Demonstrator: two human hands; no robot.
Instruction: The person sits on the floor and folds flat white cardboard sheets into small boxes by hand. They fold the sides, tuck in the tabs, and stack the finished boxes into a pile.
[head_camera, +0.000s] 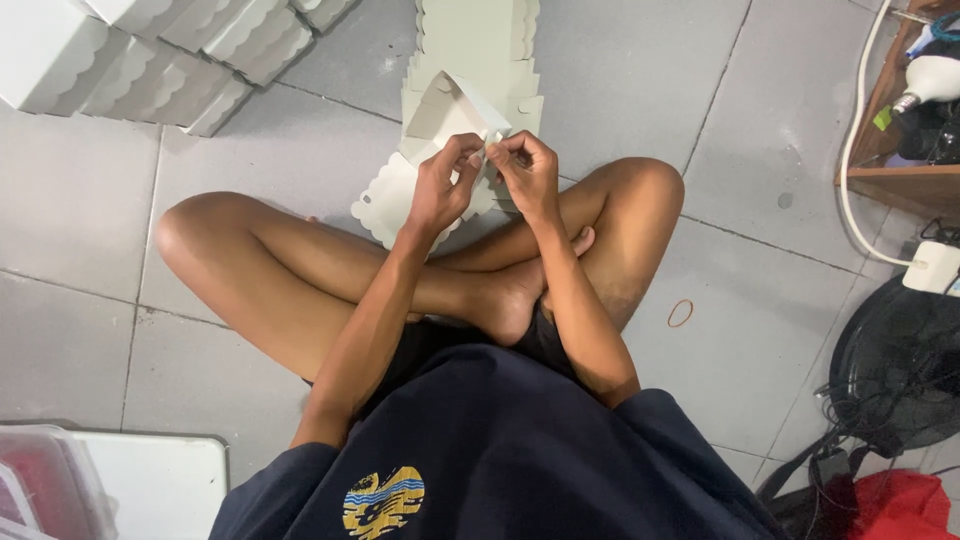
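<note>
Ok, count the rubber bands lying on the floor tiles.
1. A single rubber band lies on the grey tile beside the person's knee, toward the fan. Others may be hidden.

Folded white boxes, rubber band, black fan, wooden shelf

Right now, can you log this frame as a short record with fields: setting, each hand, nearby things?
setting: person sits cross-legged on grey tile floor
left hand: pinches box blank
right hand: pinches same blank's edge
under hands: flat blanks with scalloped edges
upper left: folded boxes
right: rubber band, fan, shelf
</note>
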